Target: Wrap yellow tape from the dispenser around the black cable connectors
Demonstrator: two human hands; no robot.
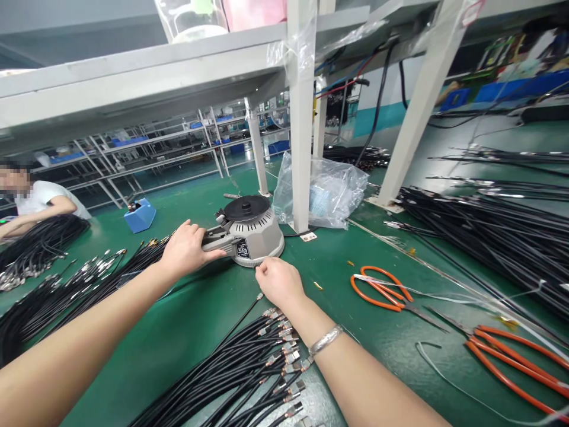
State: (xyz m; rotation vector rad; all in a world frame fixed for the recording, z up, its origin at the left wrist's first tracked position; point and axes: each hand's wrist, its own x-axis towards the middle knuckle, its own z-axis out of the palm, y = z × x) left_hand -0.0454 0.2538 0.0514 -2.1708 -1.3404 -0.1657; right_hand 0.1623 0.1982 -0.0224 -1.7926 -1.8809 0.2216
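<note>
My left hand (184,252) is at the front arm of a grey tape dispenser (253,234) with a round black top. Its thumb lies along the arm while the other fingers curl over the far side, partly hidden. Close to the dispenser's base, my right hand (280,281) is closed in a pinch; whatever is between its fingertips, if anything, is hidden. Below the right hand and forearm lies a bundle of black cables (240,362) with metal connectors. One single cable (249,311) points up toward the right hand.
Orange-handled scissors (384,290) and a second pair (511,356) lie at right. More black cables (489,237) stretch behind them. A plastic bag (333,190) sits by the shelf post (302,118). At left are cable bundles (57,308), a blue holder (140,216) and a person (48,198).
</note>
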